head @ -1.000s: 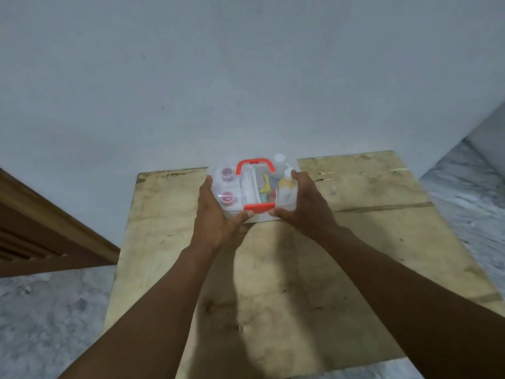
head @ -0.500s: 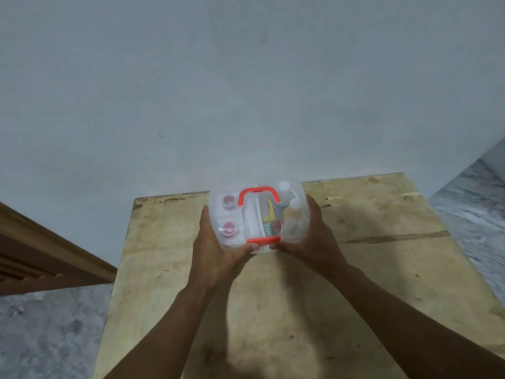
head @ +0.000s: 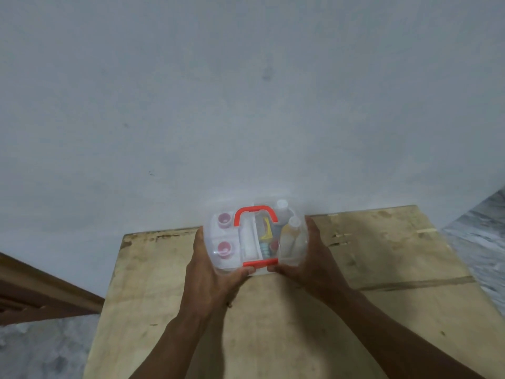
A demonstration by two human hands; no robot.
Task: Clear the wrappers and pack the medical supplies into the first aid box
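Note:
A clear plastic first aid box [head: 255,236] with a red handle and a red latch sits at the far edge of the wooden table [head: 396,255], against the wall. Its lid is down. Through the lid I see two pink-capped jars on the left, white and yellow items in the middle, and small bottles on the right. My left hand [head: 210,272] grips the box's left side and front corner. My right hand [head: 308,258] grips its right side, thumb near the red latch.
A plain grey-white wall [head: 246,105] rises right behind the table. A brown wooden frame [head: 41,294] stands at the lower left. Marble floor [head: 486,242] shows to the right and at the lower left.
The view has tilted up, so the box and table sit lower in the frame. Both hands keep the same grip on the box, which seems to rest in the same place.

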